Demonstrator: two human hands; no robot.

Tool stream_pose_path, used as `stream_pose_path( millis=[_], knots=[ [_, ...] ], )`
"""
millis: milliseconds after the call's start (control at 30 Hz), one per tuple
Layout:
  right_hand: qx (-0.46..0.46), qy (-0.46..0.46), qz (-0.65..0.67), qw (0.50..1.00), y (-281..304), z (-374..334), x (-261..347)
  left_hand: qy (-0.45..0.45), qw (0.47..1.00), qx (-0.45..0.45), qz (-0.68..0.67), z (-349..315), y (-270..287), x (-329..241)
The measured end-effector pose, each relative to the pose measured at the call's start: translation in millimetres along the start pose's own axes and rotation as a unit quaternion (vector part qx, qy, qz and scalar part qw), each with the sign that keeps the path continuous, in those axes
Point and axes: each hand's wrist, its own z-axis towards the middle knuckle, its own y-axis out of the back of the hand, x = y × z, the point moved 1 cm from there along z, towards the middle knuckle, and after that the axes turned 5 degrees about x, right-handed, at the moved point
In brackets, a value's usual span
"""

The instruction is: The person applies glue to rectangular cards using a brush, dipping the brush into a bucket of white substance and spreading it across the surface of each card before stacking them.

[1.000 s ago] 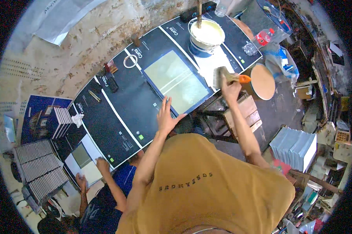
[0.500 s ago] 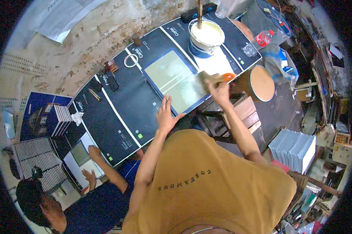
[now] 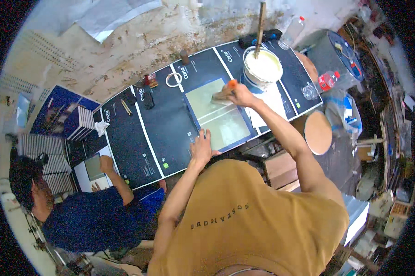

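Observation:
A flat blue-edged cover sheet [image 3: 192, 110] lies on the black table; two grey-green boards [image 3: 226, 130] rest on it, with a narrow pale strip between them. My right hand [image 3: 241, 94] is closed on a wide brush [image 3: 220, 98] with an orange handle end. Its bristles press on the far board. The nearer board looks wet and shiny. Spread fingers of my left hand [image 3: 202, 148] rest flat at the sheet's near left corner. Beyond my right hand stands a bucket [image 3: 257, 84] of creamy white paste, with a wooden stick upright in it.
White paper [image 3: 274, 110] lies under the bucket. A tape ring [image 3: 167, 80] sits toward the wall. Plastic bottles [image 3: 328, 81] stand at the table's right end. At the left, a person in dark clothes [image 3: 85, 221] works over another board, near stacked books [image 3: 82, 123]. A round stool [image 3: 317, 132] stands right.
My right hand has carried the brush from the sheet's near right side to the far board, leftward and away from me. My left hand stays at the corner. The whole view has shifted.

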Motion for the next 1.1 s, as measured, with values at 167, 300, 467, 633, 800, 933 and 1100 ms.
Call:
stream_pose_path(
  millis=[167, 300, 467, 633, 800, 933, 1100],
  knots=[
    [-0.048, 0.023, -0.099, 0.994, 27, 104, -40, 0.046, 0.997, 0.043, -0.035, 7, 5, -13],
    [0.077, 0.08, -0.039, 0.993, 20, 139, -17, 0.077, 0.993, 0.057, -0.063, 7, 5, -18],
    [0.234, 0.156, -0.052, 0.958, -21, 170, 5, 0.107, 0.99, 0.061, -0.073, 3, 8, -28],
    [0.101, 0.212, -0.002, 0.972, -28, 206, 18, 0.107, 0.988, 0.059, -0.098, 9, 0, -27],
    [0.34, 0.227, 0.001, 0.913, -47, 177, 66, 0.132, 0.984, 0.064, -0.101, -3, 10, -29],
    [-0.004, 0.274, -0.011, 0.962, -36, 199, 50, 0.111, 0.988, 0.06, -0.09, 9, 9, -30],
    [0.29, 0.224, 0.022, 0.93, -27, 167, 67, 0.123, 0.987, 0.05, -0.089, 0, 13, -25]
  ],
)
